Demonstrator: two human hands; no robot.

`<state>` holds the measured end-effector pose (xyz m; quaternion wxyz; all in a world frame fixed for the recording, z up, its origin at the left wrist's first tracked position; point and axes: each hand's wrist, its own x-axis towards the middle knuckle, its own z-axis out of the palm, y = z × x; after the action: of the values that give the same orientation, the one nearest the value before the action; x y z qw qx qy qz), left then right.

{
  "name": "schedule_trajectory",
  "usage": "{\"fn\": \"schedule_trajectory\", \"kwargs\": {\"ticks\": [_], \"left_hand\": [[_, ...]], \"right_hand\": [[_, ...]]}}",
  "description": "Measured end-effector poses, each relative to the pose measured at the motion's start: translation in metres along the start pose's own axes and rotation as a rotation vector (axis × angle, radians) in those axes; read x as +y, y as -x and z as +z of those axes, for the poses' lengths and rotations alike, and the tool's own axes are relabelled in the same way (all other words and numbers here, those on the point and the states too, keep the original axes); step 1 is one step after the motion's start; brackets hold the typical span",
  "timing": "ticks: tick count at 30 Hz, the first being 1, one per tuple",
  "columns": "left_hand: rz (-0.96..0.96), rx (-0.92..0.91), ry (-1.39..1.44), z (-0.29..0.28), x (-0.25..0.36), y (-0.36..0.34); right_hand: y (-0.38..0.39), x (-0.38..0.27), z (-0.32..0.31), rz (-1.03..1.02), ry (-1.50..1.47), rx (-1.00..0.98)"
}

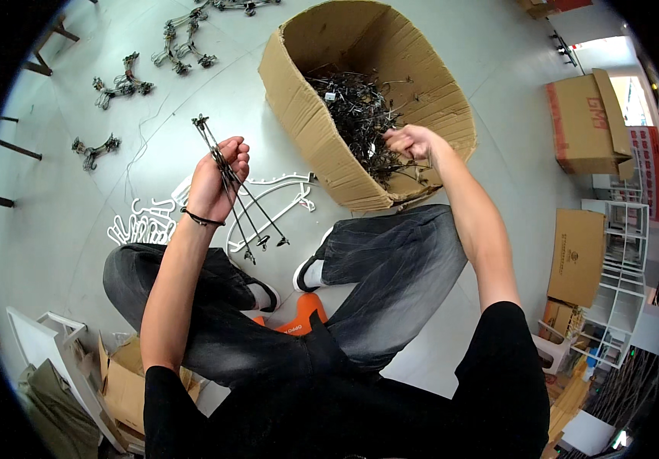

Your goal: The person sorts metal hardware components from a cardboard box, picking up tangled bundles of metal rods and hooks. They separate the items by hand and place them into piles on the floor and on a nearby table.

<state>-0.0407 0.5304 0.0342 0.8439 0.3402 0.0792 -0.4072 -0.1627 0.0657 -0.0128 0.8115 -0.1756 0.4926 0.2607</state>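
My left hand (218, 172), raised over the floor, is closed around several thin dark metal rods (247, 206) with small clip-like ends. They stick out above and below the fist, fanning apart at the lower end. At the box's right inner side is my right hand (412, 143), its fingers curled in; what they hold, if anything, is hidden and slightly blurred. Below it, a tangled heap of similar dark rods and clips (352, 107) fills the bottom of a large open cardboard box (299, 115), which leans toward me.
White plastic hangers (146, 222) lie on the floor beyond my left knee. Small bundles of dark rods (96, 151) are spread at the far left. An orange stool (299, 317) shows between my legs. Cardboard boxes (586, 122) and white shelving (624, 283) stand along the right.
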Motion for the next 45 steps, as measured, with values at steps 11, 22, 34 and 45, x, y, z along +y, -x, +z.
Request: {"fn": "schedule_trajectory", "kwargs": {"ticks": [11, 22, 34, 45], "left_hand": [[-0.135, -0.071, -0.064, 0.019, -0.011, 0.014], [-0.328, -0.195, -0.078, 0.011, 0.0, 0.02], [-0.263, -0.165, 0.151, 0.003, 0.009, 0.007], [0.228, -0.064, 0.088, 0.029, -0.017, 0.012]], "right_hand": [[0.095, 0.077, 0.166, -1.053, 0.359, -0.632], [0.061, 0.231, 0.236, -1.963, 2.186, -0.786], [0.022, 0.255, 0.217, -1.997, 2.464, -0.64], [-0.011, 0.245, 0.223, -0.725, 1.205, -0.392]]}}
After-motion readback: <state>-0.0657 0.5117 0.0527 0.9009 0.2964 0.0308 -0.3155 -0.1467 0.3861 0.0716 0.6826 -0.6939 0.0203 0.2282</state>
